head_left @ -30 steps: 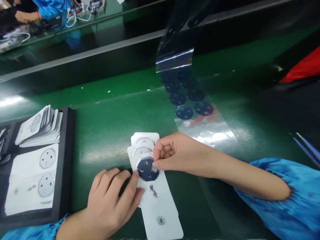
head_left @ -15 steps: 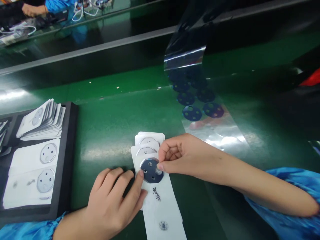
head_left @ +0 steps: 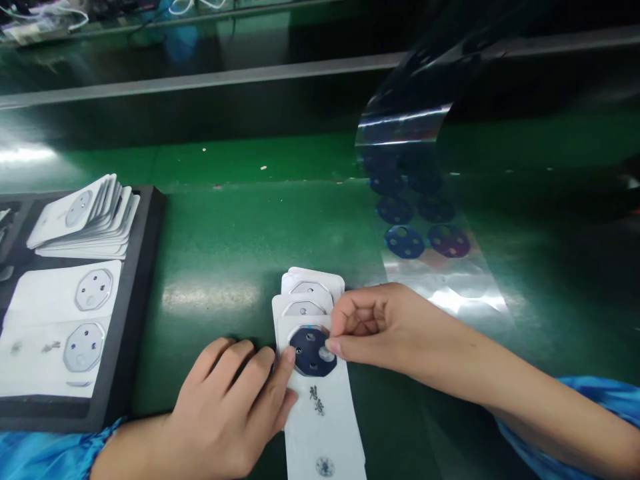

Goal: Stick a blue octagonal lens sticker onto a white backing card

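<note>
A stack of long white panels (head_left: 320,433) lies on the green table, fanned so that the octagonal frames at their upper ends show. On the top panel a dark octagonal sticker (head_left: 306,365) with round holes covers the frame. My right hand (head_left: 370,327) is closed in a pinch at the sticker's right edge; the fingertips hide what lies between them. My left hand (head_left: 235,400) steadies the panel from the left, its index fingertip on the sticker's left edge and its thumb at the panel's side.
A clear sheet (head_left: 440,273) bearing several dark octagonal stickers curls up at the back right. At the left, a black tray (head_left: 143,280) holds white panels (head_left: 35,300) and a leaning stack of them (head_left: 80,233). Cables (head_left: 45,23) lie beyond the dark ledge.
The camera view has shifted, and the co-worker's hand at the upper left is out of frame. Both my hands stay at the same sticker with almost the same grip.
</note>
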The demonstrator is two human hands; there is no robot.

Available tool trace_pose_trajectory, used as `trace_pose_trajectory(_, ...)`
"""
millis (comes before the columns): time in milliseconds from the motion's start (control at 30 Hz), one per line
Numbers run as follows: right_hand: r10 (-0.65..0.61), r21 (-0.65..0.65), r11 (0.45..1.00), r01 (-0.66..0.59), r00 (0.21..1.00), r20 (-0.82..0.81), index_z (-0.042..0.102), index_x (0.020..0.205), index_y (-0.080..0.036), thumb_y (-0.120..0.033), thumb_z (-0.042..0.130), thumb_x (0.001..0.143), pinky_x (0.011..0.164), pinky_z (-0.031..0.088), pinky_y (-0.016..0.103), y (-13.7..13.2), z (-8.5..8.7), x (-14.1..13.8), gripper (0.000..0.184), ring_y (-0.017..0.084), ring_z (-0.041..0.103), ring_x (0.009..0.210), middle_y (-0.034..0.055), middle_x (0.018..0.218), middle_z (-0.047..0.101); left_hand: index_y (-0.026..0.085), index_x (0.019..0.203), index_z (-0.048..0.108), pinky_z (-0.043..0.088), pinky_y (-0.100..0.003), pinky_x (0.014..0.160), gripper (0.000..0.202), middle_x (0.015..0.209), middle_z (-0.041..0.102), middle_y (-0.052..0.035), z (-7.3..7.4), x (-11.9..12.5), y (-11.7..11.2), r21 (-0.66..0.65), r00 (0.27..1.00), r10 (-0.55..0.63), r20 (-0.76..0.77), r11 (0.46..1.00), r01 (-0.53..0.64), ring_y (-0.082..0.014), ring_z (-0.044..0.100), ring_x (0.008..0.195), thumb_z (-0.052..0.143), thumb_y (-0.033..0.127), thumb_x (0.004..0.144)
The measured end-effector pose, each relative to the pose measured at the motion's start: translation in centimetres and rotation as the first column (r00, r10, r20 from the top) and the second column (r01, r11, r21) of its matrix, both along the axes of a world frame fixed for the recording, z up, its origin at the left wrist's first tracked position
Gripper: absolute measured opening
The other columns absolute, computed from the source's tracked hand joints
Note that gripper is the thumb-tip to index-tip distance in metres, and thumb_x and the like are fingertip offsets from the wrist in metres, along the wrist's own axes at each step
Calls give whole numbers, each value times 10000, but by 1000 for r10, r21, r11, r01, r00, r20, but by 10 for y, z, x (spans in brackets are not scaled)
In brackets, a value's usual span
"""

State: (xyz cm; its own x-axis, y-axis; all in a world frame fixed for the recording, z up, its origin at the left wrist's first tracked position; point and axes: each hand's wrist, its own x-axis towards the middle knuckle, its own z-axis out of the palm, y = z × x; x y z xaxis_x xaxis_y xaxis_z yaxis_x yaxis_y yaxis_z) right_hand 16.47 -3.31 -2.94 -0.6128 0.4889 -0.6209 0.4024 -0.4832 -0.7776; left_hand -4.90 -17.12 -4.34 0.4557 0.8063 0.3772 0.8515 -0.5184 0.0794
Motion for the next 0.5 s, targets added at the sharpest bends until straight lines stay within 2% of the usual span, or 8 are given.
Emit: trace_pose_trajectory(500,17,-7,1000,-16,998,53,631,706,-169,-255,738,709,559,367,222,-1,2,0,137,118,531,617,0,657,616,112,1191,704,419,-439,868,283,979,690,-69,-2,2,0,-54,1000,19,22,998,-18,-268,566,907,614,237,954)
